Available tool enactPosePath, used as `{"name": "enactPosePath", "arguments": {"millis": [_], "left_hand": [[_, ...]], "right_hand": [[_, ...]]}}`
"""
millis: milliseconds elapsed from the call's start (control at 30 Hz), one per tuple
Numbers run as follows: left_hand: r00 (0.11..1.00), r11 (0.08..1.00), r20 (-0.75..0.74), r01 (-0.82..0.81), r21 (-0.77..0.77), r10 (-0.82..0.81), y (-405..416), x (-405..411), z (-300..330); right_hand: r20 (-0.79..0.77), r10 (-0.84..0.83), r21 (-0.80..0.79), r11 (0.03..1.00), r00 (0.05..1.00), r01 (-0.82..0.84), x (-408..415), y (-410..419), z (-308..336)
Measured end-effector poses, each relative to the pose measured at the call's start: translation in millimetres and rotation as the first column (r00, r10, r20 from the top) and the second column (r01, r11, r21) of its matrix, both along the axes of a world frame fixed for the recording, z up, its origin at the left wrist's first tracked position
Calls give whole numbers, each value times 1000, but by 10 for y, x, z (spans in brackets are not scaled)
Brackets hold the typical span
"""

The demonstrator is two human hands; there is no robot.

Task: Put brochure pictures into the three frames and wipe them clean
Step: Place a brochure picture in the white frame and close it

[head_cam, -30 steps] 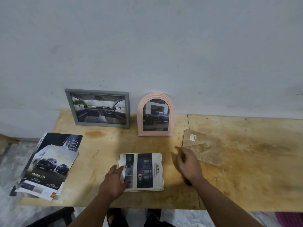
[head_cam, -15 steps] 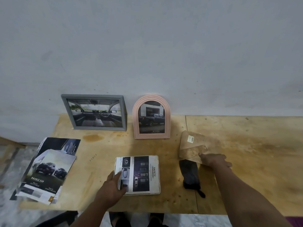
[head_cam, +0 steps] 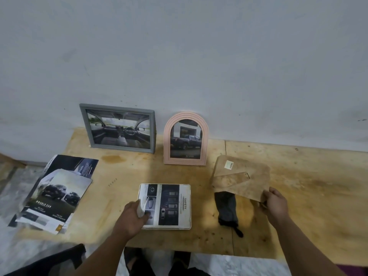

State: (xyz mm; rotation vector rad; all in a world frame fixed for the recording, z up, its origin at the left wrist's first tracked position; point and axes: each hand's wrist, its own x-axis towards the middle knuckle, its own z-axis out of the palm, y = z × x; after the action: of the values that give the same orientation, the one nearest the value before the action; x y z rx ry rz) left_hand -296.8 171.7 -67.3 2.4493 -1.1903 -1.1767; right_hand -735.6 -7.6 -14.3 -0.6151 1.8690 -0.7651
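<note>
**Inspector:** State of the hands?

**Assistant:** Left hand (head_cam: 133, 218) grips the left edge of the white frame (head_cam: 169, 206), which lies flat near the bench (head_cam: 310, 200) front edge, brochure picture inside. Right hand (head_cam: 275, 204) pinches the near corner of the brown backing board (head_cam: 242, 177), partly covering a dark cloth (head_cam: 227, 210).

**Inspector:** Other frames?

**Assistant:** Grey frame (head_cam: 119, 128) and pink arched frame (head_cam: 186, 138) stand against the wall, both filled. Brochures (head_cam: 57, 192) lie at the bench's left end.
</note>
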Motion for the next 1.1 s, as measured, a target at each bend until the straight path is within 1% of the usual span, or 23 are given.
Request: {"name": "enactPosePath", "arguments": {"millis": [100, 233, 367, 433, 500, 600, 733, 867, 933, 1000, 1100], "left_hand": [[1000, 1000, -3, -7, 5, 7, 29, 40, -20], [1000, 1000, 14, -4, 10, 4, 74, 68, -41], [999, 998, 19, 44, 43, -45, 125, 63, -21], [996, 994, 20, 91, 53, -92, 162, 72, -27], [993, 992, 27, 111, 59, -112, 177, 93, -29], [995, 995, 34, 88, 38, -90, 158, 103, -4], [998, 997, -7, 70, 18, -70, 160, 96, 28], [998, 998, -2, 69, 8, -69, 179, 105, 25], [998, 998, -9, 55, -10, -55, 179, 111, 24], [997, 997, -9, 81, -17, -81, 182, 111, 22], [983, 983, 14, 182, 8, -182, 171, 96, -3]], "right_hand": [[49, 66, -37, 997, 997, -64, 165, 186, 74], [119, 186, -26, 983, 975, -184, 599, 430, 18], [134, 381, 15, 922, 915, -387, 1098, 687, -172], [105, 461, 27, 884, 881, -466, 1285, 791, -269], [71, 496, 40, 865, 865, -500, 1434, 855, -346], [6, 554, 43, 832, 833, -554, 1573, 903, -439], [-117, 630, 57, 776, 768, -628, 1644, 925, -453], [-160, 706, 25, 702, 690, -712, 1704, 972, -422], [-167, 689, 26, 718, 705, -695, 1727, 978, -465], [-104, 637, 36, 770, 764, -637, 1731, 977, -517], [5, 566, 28, 824, 824, -566, 1707, 980, -485]]}}
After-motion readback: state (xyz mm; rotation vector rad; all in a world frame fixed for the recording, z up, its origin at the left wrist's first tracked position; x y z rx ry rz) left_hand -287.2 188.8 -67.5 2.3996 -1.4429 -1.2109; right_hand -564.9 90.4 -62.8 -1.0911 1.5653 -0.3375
